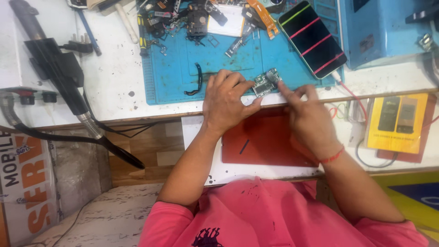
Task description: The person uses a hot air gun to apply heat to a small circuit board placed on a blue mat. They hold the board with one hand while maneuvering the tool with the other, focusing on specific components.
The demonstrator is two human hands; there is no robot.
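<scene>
At the near edge of the table (114, 87), toward six o'clock, a dark red pad (265, 142) lies flat with a short dark stroke on it. Just past it, both hands meet over a small circuit board (266, 82) resting on the near rim of a blue work mat (173, 68). The board is a little green-grey piece, roughly rectangular, tilted, its face crowded with tiny silvery parts. The left hand (227, 101) lies at its nine o'clock side, fingers curled and thumb out, pinching the board's edge. The right hand (308, 116), a red thread on its wrist, sits at four o'clock, forefinger stretched to press on the board's right end, the other fingers loosely bent. Farther on, at one o'clock, a phone (312, 37) lies on the mat, its dark screen crossed by red and green lines. At twelve o'clock sits a heap of loose parts (192, 18).
</scene>
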